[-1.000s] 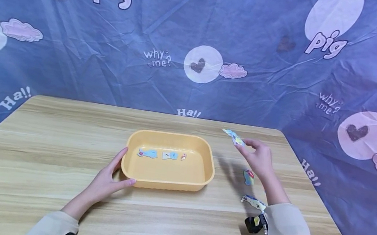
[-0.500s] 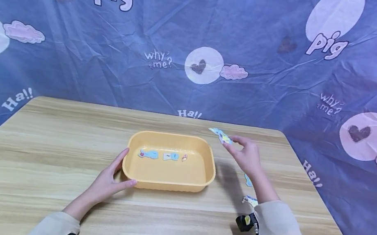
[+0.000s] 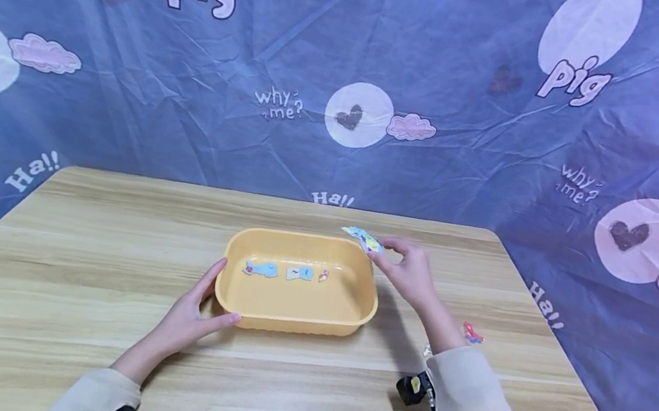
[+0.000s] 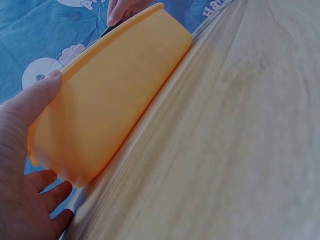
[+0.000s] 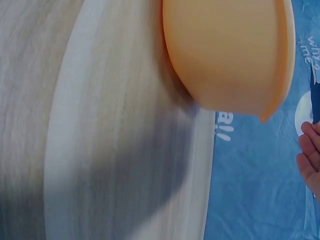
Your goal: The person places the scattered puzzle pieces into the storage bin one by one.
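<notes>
My left hand (image 3: 188, 316) holds the near left corner of a yellow plastic basin (image 3: 290, 321), thumb at the front rim and fingers along the left end. In the left wrist view, the thumb (image 4: 47, 87) presses by the rim and the other fingers (image 4: 57, 195) lie lower on the wall. My right hand (image 3: 407, 269) pinches a flat blue-and-yellow cutout (image 3: 367, 239) above the basin's back right rim. Inside lie a blue cutout (image 3: 263, 268), a white-and-blue one (image 3: 300, 273) and a small red-and-white one (image 3: 323, 275). The right wrist view shows only some fingertips (image 5: 310, 150) at its edge.
A red-and-blue cutout (image 3: 473, 333) lies on the wooden table (image 3: 297, 396) right of the right forearm. Another whitish piece (image 3: 427, 351) is mostly hidden by the sleeve. A blue printed cloth (image 3: 287, 147) hangs behind the table.
My right hand has moved left with the blue-and-yellow cutout, from over the table at the right to the basin's back right rim. The left hand stays on the basin.
</notes>
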`<state>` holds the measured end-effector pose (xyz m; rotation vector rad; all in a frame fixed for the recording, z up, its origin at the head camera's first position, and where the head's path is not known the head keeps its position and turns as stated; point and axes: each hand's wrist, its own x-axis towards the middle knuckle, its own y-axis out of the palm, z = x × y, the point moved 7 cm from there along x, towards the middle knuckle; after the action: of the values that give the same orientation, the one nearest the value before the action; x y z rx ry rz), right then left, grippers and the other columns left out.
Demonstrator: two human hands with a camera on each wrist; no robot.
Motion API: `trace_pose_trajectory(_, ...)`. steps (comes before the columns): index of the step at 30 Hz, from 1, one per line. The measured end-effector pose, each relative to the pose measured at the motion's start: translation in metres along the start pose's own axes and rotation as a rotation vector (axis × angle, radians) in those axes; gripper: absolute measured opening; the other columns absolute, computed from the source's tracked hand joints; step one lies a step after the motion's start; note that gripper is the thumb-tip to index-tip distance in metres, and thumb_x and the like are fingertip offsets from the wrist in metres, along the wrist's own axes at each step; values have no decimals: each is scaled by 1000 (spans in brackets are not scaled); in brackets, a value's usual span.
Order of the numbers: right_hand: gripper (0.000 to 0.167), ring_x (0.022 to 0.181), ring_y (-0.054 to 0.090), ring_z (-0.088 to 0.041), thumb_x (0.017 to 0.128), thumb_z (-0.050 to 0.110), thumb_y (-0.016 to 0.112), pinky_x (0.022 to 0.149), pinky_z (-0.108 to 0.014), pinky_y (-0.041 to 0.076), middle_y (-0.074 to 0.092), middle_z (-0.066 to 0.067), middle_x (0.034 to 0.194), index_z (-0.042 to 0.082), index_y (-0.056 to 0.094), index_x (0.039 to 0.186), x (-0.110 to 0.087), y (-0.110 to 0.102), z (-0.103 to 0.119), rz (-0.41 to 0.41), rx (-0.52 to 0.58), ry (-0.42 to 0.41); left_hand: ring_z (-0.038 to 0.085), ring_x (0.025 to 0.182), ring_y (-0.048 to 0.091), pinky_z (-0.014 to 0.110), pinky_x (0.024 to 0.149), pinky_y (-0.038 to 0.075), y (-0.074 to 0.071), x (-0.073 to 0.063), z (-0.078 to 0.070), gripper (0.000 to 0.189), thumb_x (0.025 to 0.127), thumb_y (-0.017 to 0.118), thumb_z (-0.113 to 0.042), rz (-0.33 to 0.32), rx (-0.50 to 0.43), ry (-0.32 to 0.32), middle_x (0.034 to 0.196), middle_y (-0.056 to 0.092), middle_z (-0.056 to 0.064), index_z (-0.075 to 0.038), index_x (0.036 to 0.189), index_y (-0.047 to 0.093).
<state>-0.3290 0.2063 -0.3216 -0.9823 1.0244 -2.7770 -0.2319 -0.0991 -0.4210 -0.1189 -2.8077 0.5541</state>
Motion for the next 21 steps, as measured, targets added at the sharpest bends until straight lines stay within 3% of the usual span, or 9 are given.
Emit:
trace_pose_trajectory(10, 29, 90, 55, -27, 71, 13, 71, 82, -37, 41, 62, -15, 91, -4, 64, 92, -2, 20, 7, 73, 8, 5, 25, 121, 28, 47, 99, 13, 2, 1, 1, 90, 69, 72, -31, 9, -4, -17, 137, 27, 12, -23, 139, 14)
trace_pose_trajectory(21, 25, 91, 54, -25, 70, 15, 72, 81, -37, 41, 62, -12, 92, -1, 66, 88, 2, 46, 23, 128, 36, -48, 24, 122, 27, 47, 99, 14, 0, 1, 2, 90, 69, 72, -31, 3, -2, -20, 137, 26, 11, -24, 139, 15)
